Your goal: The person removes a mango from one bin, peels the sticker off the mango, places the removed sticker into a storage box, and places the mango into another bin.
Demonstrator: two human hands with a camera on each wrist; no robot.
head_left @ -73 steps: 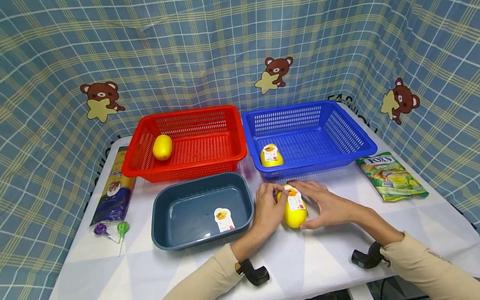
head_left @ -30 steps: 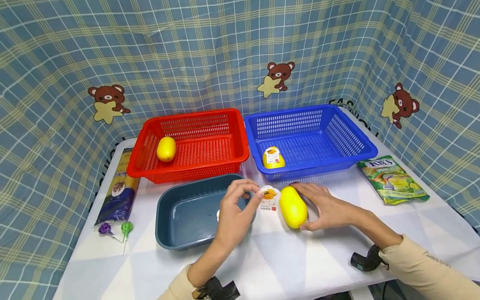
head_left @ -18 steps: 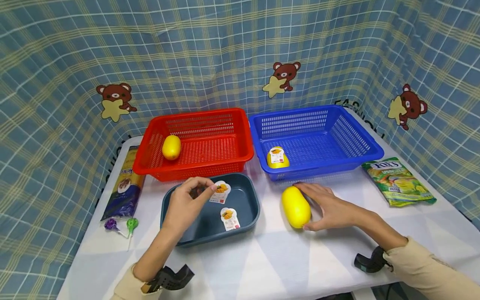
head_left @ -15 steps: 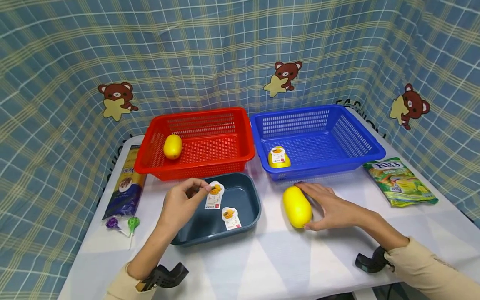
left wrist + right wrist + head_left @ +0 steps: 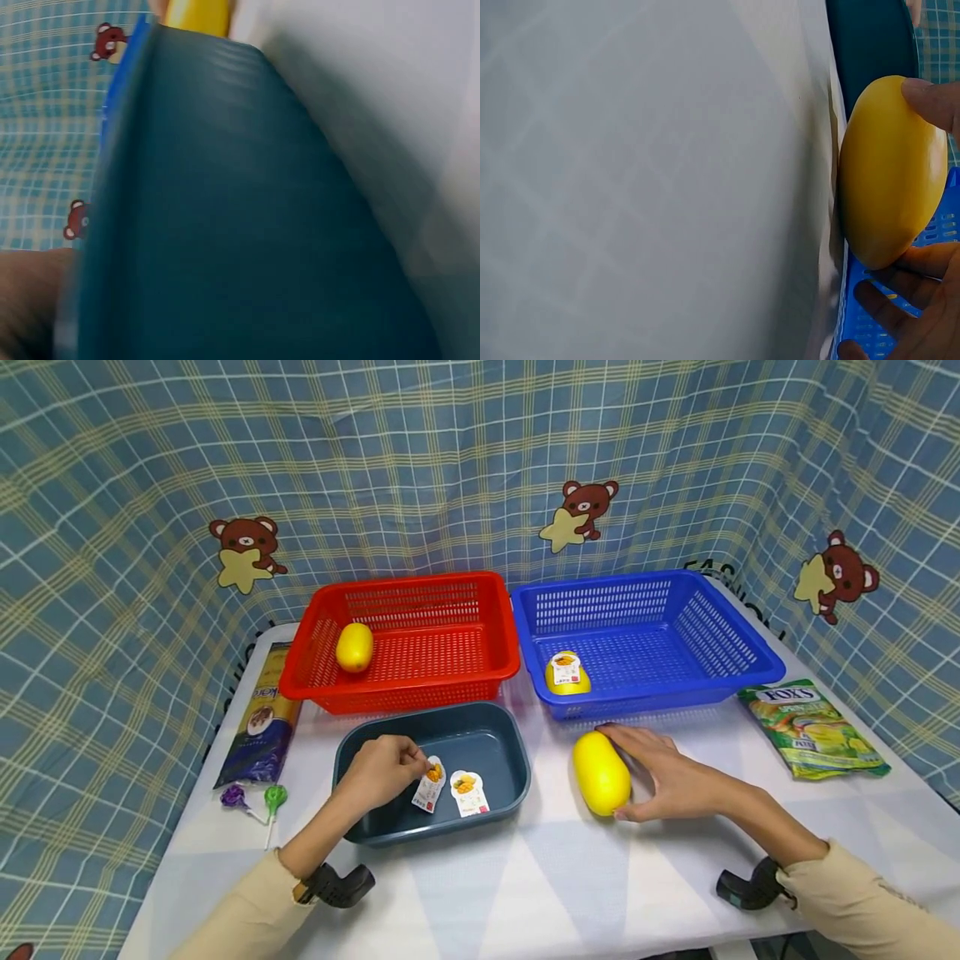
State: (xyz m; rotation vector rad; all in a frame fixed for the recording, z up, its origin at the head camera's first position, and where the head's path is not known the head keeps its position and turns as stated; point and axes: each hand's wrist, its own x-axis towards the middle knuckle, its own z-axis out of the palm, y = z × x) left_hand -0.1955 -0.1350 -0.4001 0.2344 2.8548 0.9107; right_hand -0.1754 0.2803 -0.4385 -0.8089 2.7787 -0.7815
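Observation:
In the head view my left hand [image 5: 384, 772] reaches into the dark blue-grey tray [image 5: 496, 760] and pinches a white mango label [image 5: 428, 788] by its upper end. Another label [image 5: 469, 793] lies on the tray floor just right of it. My right hand [image 5: 678, 772] holds a smooth yellow mango [image 5: 602, 774] on the table, thumb at its near end and fingers at its far end. The right wrist view shows this mango [image 5: 892, 172] from the side, unlabelled there. In the left wrist view the tray's outer wall [image 5: 247, 202] hides the fingertips.
Behind stand a red basket [image 5: 405, 697] with one mango [image 5: 355, 647] and a blue basket [image 5: 667, 691] with a labelled mango [image 5: 578, 682]. A dark blue-and-gold packet [image 5: 258, 727], two lollipops [image 5: 274, 797] and a green FOX'S bag [image 5: 813, 731] lie at the sides.
My left hand has taken the label off the mango, carried it left and lowered it into the tray. My right hand keeps holding the mango in place.

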